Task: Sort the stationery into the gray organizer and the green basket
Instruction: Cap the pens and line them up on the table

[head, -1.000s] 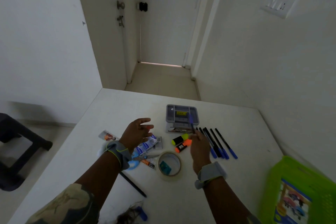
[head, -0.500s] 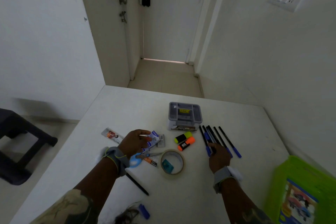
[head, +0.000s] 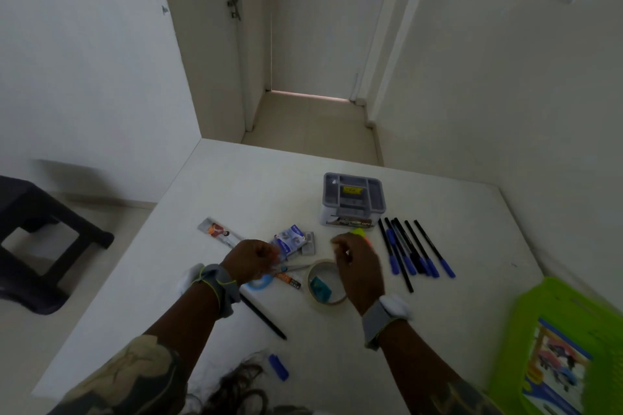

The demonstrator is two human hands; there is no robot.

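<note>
The gray organizer (head: 352,202) stands at the middle back of the white table (head: 236,185). The green basket (head: 526,323), with a picture book inside, sits at the front right corner. My right hand (head: 359,266) is curled over the yellow highlighter (head: 359,232) and the orange highlighter, hiding most of them. My left hand (head: 251,259) is curled at the edge of the blue packets (head: 290,241), above the blue-handled scissors (head: 259,284). Whether either hand grips anything is hidden.
Several black pens with blue caps (head: 416,253) lie right of my right hand. A tape roll (head: 312,293), an orange tube (head: 289,281), a black pencil (head: 264,318), a loose blue cap (head: 278,367) and a printed ruler (head: 219,232) lie nearby. A dark stool (head: 37,246) stands left.
My right hand has left the pens and moved left over the highlighters. My left hand has dropped slightly onto the packets and scissors. The view has tilted down a little.
</note>
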